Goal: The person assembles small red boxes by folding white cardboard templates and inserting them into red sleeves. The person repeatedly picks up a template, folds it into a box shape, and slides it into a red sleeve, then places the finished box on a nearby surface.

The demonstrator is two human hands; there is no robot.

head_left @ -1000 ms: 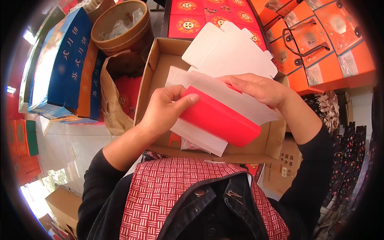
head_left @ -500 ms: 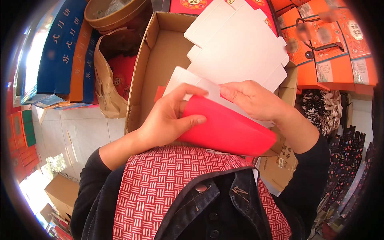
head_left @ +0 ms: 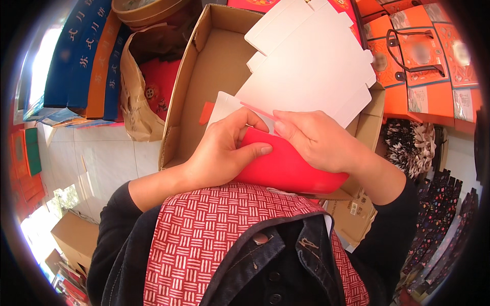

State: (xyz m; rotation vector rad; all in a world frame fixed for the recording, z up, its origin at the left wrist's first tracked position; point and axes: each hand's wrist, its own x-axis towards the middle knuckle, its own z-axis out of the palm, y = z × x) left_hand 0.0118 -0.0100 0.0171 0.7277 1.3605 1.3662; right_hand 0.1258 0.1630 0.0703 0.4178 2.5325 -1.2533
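A flat box blank, white on one face (head_left: 314, 69) and red on the other, leans away from me with slotted tabs along its edges. Its near panel is folded so that the red face (head_left: 293, 166) shows in front of my body. My left hand (head_left: 217, 150) grips the left end of that panel, thumb on the red face and fingers bent over the top edge. My right hand (head_left: 324, 143) pinches the fold near the middle, its fingers pressed together along a narrow strip. The two hands nearly meet. The right fingertips are partly hidden.
An open brown carton (head_left: 185, 89) lies under the blank. A paper bag (head_left: 133, 97) with red packages stands left, beside blue boxes (head_left: 64, 66) and a round tub (head_left: 153, 14). Orange gift boxes (head_left: 416, 71) are stacked at right, with eyeglasses (head_left: 403, 66) lying on them.
My right hand has shifted slightly down and left, covering more of the red panel. The crease strip now shows between my hands. The whole view has moved slightly.
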